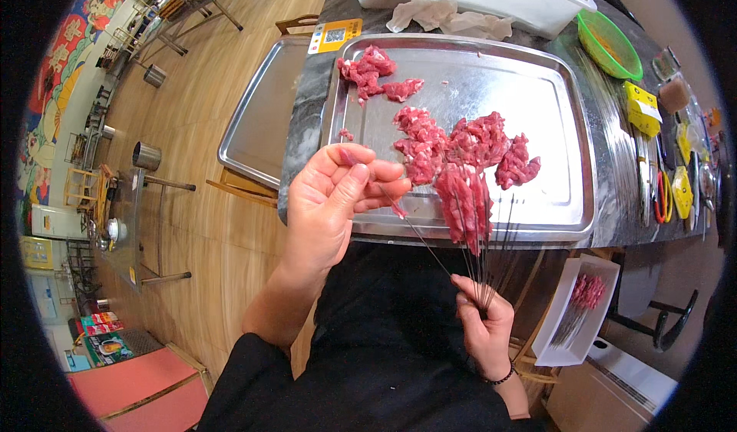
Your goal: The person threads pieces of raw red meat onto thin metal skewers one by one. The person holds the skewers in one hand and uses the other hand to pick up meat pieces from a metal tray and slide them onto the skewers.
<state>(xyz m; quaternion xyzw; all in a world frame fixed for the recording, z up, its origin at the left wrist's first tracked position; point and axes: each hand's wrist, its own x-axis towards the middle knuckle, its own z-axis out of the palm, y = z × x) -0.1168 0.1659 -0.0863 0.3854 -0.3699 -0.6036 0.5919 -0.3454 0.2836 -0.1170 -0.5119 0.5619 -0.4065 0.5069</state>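
Observation:
My right hand (486, 322) grips a fanned bundle of thin metal skewers (475, 271) by their lower ends. Raw red meat (465, 204) is threaded on the upper part of several of them. One skewer slants apart to the left, its tip at my left hand (334, 196). Between the thumb and fingers of that hand is a small piece of raw meat (398, 208), partly hidden by the fingers. Just beyond both hands, a steel tray (535, 92) holds loose heaps of cut meat (419, 144), with a smaller heap (368, 69) at its far left corner.
On the dark marble table (308, 138) are a white plastic bin (460, 0), crumpled plastic (449, 17), a green basket (610, 43), bare skewers (610, 127) and scissors (665, 196). A second tray (259, 110) rests on a chair at left. Lower right, a white box (570, 311) holds meat skewers.

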